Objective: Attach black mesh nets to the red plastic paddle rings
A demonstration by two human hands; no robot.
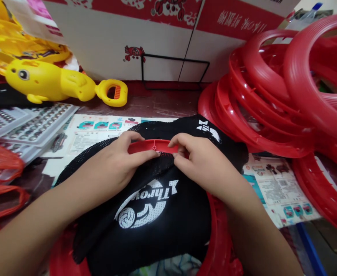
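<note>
Black mesh fabric [182, 207] with white "Throw" lettering lies over a red plastic ring [217, 230]. At its far side, a strip of the ring's hollow inside [154, 145] shows between the two hands. My left hand [124, 151] grips this far rim, fingers over the outer edge and thumb along the near edge on the fabric. My right hand [191, 155] pinches the fabric against the same rim, thumb and forefinger close together. Its fingertips are partly hidden. More of the black fabric, with a white print, spreads beyond the rim.
Red rings [272, 111] are stacked at the right. A yellow plastic dolphin toy [61, 80] lies at the left, beside trays of small metal balls [46, 122] and orange plastic bags [1, 161]. Behind stand a black wire frame [175, 58] and a carton [105, 42]. Printed cardboard [275, 188] covers the tabletop.
</note>
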